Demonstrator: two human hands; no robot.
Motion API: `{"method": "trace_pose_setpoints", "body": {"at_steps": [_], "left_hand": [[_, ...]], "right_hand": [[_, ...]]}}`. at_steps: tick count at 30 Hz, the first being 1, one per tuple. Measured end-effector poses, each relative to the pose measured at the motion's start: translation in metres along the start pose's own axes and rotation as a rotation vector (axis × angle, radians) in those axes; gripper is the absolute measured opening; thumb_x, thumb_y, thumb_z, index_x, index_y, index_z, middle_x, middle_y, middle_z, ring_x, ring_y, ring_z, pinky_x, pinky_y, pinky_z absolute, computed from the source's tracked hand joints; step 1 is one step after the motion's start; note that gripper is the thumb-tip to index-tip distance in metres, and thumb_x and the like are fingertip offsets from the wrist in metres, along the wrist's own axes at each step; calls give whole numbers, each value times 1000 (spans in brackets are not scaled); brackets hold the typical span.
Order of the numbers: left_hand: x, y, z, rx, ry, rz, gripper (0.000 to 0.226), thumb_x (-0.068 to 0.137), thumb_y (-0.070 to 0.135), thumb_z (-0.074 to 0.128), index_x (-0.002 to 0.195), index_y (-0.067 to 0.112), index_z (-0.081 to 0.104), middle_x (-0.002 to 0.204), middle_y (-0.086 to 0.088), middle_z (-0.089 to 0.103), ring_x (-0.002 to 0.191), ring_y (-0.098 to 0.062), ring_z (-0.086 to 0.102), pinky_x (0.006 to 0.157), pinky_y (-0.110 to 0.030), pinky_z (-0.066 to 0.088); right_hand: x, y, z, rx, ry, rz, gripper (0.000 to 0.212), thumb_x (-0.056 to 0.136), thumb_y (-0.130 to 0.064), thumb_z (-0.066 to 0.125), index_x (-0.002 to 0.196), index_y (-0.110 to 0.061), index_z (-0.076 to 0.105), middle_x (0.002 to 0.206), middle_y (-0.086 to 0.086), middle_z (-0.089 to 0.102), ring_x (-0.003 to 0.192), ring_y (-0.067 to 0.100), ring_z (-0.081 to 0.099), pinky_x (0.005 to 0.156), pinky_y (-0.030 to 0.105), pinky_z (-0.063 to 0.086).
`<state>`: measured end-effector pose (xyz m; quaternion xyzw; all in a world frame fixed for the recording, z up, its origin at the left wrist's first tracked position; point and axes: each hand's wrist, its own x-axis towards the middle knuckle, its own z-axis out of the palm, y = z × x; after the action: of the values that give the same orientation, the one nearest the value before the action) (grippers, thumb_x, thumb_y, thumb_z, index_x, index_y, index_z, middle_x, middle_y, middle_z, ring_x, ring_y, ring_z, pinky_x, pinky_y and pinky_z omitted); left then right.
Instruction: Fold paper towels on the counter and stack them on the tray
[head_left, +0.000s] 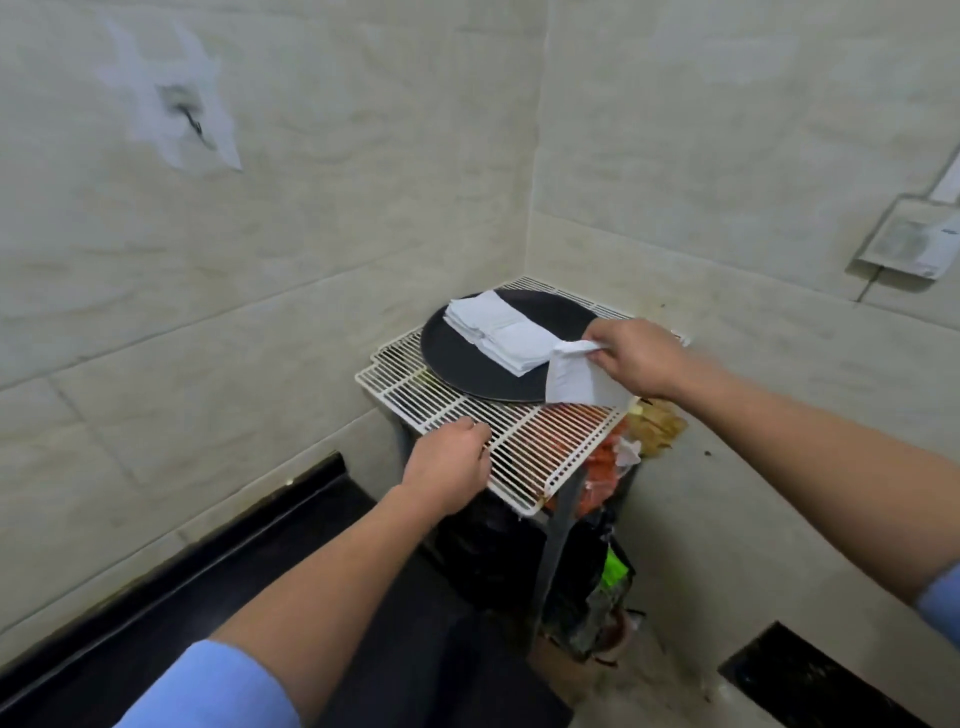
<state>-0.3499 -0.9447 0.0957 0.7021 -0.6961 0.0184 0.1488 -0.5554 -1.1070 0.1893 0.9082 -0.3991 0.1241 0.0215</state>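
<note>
A round black tray (558, 312) lies on a white wire rack (524, 447) in the corner. Several folded white paper towels (501, 332) sit stacked in overlapping piles on the tray. My right hand (631, 356) pinches one folded paper towel (576, 382) by its top edge, and it hangs over the tray's near right rim. My left hand (452, 467) rests on the rack's near left edge with its fingers curled over the wires.
Tiled walls meet right behind the rack. Under the rack stand dark bags and orange and green packets (602, 525). A black ledge (218, 561) runs along the left wall. A wall socket box (906, 239) hangs at the right.
</note>
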Motion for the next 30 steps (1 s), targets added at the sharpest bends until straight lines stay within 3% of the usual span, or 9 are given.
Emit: {"method": "trace_pose_setpoints", "body": {"at_steps": [5, 12, 19, 24, 27, 30], "left_hand": [[57, -11, 14, 50, 61, -53, 19, 89, 22, 48, 100, 12, 60, 95, -7, 59, 91, -27, 57, 78, -40, 46], [116, -9, 48, 24, 84, -305, 22, 93, 27, 46, 110, 19, 56, 102, 0, 57, 92, -18, 52, 83, -35, 45], [126, 2, 67, 37, 127, -461, 24, 94, 25, 44, 113, 19, 57, 106, 2, 55, 95, -16, 50, 84, -33, 46], [126, 6, 71, 56, 145, -495, 25, 92, 21, 48, 113, 15, 61, 105, 0, 58, 96, -18, 51, 83, -34, 47], [126, 8, 76, 65, 148, -509, 23, 90, 18, 51, 109, 13, 64, 102, -2, 59, 95, -21, 52, 82, -37, 48], [126, 10, 77, 63, 154, -503, 23, 89, 16, 52, 108, 13, 64, 102, -3, 59, 96, -22, 53, 83, -38, 49]], "right_hand": [[85, 36, 22, 31, -124, -134, 14, 90, -24, 55, 103, -24, 61, 107, 1, 64, 99, 26, 57, 74, 36, 45], [198, 62, 65, 111, -325, -388, 8, 90, -22, 58, 97, -21, 61, 97, -4, 56, 96, 23, 56, 76, 35, 42], [247, 61, 118, 83, -423, -458, 27, 93, -31, 53, 119, -25, 57, 119, -2, 60, 105, 22, 54, 76, 32, 38], [213, 70, 142, 112, -16, -517, 38, 95, -37, 51, 130, -22, 53, 131, 3, 52, 118, 25, 47, 92, 40, 39], [187, 67, 159, 234, -93, -609, 54, 96, -50, 37, 143, -24, 40, 153, 2, 33, 141, 21, 28, 112, 41, 27], [180, 69, 178, 200, -246, -578, 63, 96, -58, 15, 152, -29, 17, 161, -3, 10, 148, 13, 4, 119, 38, 11]]}}
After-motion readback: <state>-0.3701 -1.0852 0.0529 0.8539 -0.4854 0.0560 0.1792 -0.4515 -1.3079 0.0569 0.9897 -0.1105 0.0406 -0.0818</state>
